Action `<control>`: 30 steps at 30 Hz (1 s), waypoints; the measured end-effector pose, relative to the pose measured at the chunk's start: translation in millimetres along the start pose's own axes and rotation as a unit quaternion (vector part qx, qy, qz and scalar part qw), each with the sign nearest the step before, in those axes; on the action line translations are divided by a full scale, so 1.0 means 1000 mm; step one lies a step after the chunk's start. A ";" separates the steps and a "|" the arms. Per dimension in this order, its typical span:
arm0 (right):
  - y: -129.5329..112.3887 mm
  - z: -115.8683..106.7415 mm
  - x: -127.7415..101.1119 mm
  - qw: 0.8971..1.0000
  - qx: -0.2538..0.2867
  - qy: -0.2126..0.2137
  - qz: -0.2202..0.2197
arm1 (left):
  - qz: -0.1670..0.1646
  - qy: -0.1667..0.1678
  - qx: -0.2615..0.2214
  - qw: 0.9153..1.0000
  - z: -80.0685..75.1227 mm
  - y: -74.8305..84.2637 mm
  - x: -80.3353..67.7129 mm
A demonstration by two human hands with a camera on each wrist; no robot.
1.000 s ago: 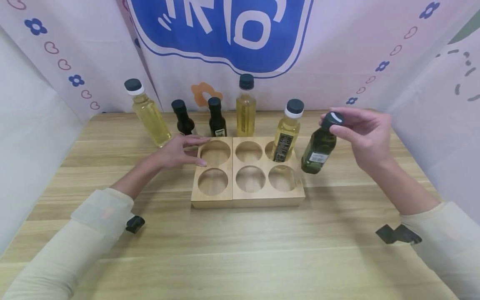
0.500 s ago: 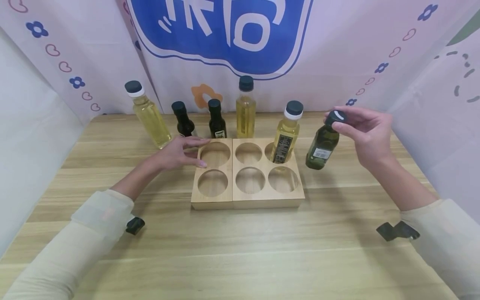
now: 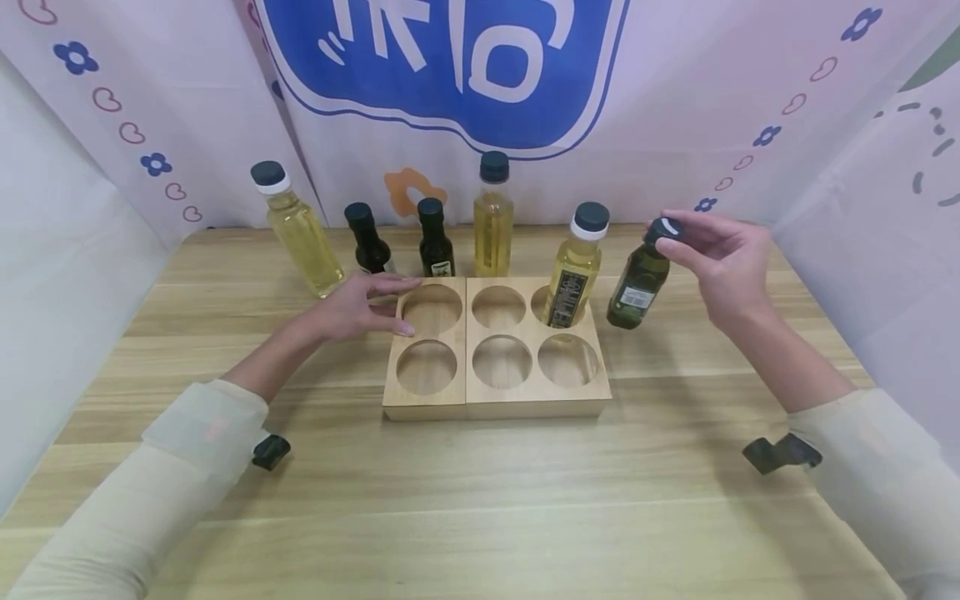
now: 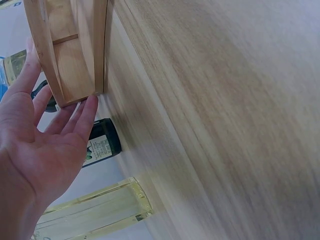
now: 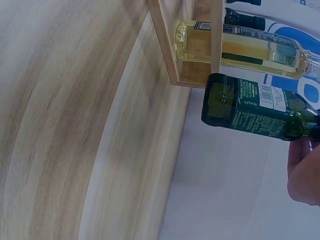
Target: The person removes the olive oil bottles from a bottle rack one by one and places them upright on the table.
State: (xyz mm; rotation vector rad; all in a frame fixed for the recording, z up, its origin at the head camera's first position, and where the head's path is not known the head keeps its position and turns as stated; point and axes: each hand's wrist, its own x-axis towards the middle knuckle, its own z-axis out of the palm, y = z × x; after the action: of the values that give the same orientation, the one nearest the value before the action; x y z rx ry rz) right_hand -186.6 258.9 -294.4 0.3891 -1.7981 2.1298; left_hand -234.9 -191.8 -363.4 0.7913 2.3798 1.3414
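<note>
My right hand (image 3: pixel 727 262) pinches a dark green glass bottle (image 3: pixel 639 283) by its dark cap. The bottle hangs tilted, its base off the table, just right of the wooden bottle rack (image 3: pixel 467 354). In the right wrist view the green bottle (image 5: pixel 250 106) shows a printed label with a barcode, and its base is level with the rack's top. With fairly straight fingers, my left hand (image 3: pixel 356 308) touches the rack's left end. A clear bottle of yellow oil (image 3: pixel 572 275) stands in the rack's back right hole; the other holes hold nothing.
Behind the rack stand two small dark bottles (image 3: pixel 367 242) and a yellow oil bottle (image 3: pixel 492 225). Another yellow oil bottle (image 3: pixel 303 242) stands at the back left, near my left hand. A printed cloth (image 3: pixel 637 167) closes off the table's back.
My right hand has lifted the green bottle, first moving a little right and away, then slightly back left. The left hand and the rack have stayed put.
</note>
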 end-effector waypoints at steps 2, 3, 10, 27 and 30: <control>0.002 0.000 0.001 1.000 -0.007 0.007 0.012 | -0.003 0.000 0.002 1.000 0.000 0.000 0.000; 0.002 0.000 0.002 1.000 -0.010 0.011 0.017 | -0.004 0.001 0.003 1.000 0.000 0.001 0.000; 0.009 0.000 0.006 0.999 -0.016 0.025 0.035 | -0.005 0.002 0.010 1.000 -0.001 0.002 -0.001; 0.028 0.005 0.022 0.996 -0.073 0.020 0.042 | -0.003 0.000 0.008 1.000 -0.001 0.002 -0.001; 0.030 0.006 0.023 0.996 -0.068 0.020 0.045 | -0.004 0.001 0.011 1.000 -0.001 0.002 0.000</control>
State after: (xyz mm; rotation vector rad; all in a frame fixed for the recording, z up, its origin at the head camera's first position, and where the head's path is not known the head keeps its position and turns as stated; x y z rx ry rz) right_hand -219.8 250.1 -310.8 0.2329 -1.9576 2.0438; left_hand -235.0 -191.9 -361.4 0.7851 2.3994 1.3155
